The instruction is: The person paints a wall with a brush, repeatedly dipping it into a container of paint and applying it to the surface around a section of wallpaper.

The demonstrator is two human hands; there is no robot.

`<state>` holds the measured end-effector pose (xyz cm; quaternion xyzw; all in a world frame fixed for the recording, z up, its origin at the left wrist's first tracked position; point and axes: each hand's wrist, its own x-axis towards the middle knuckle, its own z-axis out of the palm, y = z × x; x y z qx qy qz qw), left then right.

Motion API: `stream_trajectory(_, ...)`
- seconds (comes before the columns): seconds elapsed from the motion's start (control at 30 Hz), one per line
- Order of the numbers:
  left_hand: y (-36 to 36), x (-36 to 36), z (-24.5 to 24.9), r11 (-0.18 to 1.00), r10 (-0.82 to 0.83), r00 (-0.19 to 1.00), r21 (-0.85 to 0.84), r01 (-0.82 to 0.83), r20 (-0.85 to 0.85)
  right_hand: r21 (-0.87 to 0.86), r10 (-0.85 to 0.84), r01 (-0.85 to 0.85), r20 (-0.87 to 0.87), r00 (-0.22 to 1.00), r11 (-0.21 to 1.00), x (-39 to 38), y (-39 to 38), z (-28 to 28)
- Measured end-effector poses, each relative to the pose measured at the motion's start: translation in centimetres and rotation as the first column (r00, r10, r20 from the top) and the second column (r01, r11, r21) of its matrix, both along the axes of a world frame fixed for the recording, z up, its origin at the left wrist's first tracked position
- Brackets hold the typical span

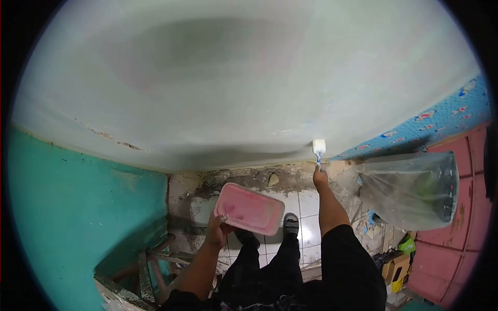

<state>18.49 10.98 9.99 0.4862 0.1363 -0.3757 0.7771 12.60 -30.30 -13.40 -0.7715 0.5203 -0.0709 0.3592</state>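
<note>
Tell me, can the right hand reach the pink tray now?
Probably yes: the left hand holds the pink tray near the right hand, nothing between them, though the right hand grips a brush at the wall.

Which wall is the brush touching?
The pale grey-white wall; the brush in the right hand meets its lower edge, not the teal wall or blue patterned strip. The left hand holds a pink tray.

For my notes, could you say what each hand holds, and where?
Left hand: pink tub, by its lower-left edge. Right hand: brush, by its handle.
</note>
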Motion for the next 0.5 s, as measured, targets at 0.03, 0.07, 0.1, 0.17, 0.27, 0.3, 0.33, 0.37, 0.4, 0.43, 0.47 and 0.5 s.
stream_trajectory(0.03,0.6,0.1,-0.6,1.0,0.007,1.0,-0.009,-0.007,0.009,0.032,-0.026,0.027,-0.036,0.999,0.999,0.6,0.7,-0.6)
stream_trajectory(0.07,1.4,0.1,-1.0,1.0,0.01,1.0,-0.016,-0.009,0.014,0.064,-0.055,0.06,-0.077,0.996,0.996,1.0,1.5,-1.1)
stream_trajectory(0.1,2.2,-0.2,-1.3,1.0,0.005,1.0,-0.023,-0.005,0.014,0.088,-0.046,0.058,-0.128,0.991,0.994,1.2,2.3,-1.3)
stream_trajectory(0.17,3.8,-0.8,-2.9,0.998,0.036,0.997,-0.051,-0.039,-0.067,0.121,-0.041,0.071,-0.234,0.971,0.99,1.4,3.9,0.6)
stream_trajectory(0.27,4.4,-0.9,-2.8,0.998,0.037,0.997,-0.057,-0.041,-0.067,0.128,0.2,-0.158,-0.467,0.862,0.979,-0.4,4.2,1.6)
stream_trajectory(0.3,4.5,-0.8,-2.3,0.998,0.033,0.998,-0.047,-0.035,-0.047,0.134,0.201,-0.154,-0.512,0.835,0.979,-0.4,4.7,3.4)
stream_trajectory(0.33,4.6,-0.7,-1.8,0.999,0.033,0.999,-0.039,-0.034,-0.03,0.07,0.237,-0.231,-0.455,0.858,0.97,-0.4,4.7,3.4)
stream_trajectory(0.37,4.5,-0.4,-1.3,0.999,0.032,0.999,-0.032,-0.033,-0.016,0.024,0.267,-0.282,-0.404,0.875,0.959,0.1,4.7,5.1)
stream_trajectory(0.4,4.5,-0.3,-0.7,0.999,0.031,1.0,-0.024,-0.031,-0.003,-0.023,0.3,-0.329,-0.353,0.886,0.944,1.1,5.0,7.3)
stream_trajectory(0.43,4.8,-0.1,-0.5,0.999,0.019,1.0,-0.026,-0.019,0.004,-0.068,0.335,-0.371,-0.304,0.892,0.926,1.9,5.7,9.7)
stream_trajectory(0.47,5.0,0.4,-0.8,1.0,0.004,1.0,-0.03,-0.003,0.012,-0.066,0.303,-0.328,-0.251,0.919,0.942,2.8,6.5,12.9)
stream_trajectory(0.5,5.1,0.7,-1.0,0.999,-0.014,1.0,-0.033,0.015,0.02,-0.061,0.267,-0.284,-0.197,0.943,0.957,3.6,7.5,16.7)
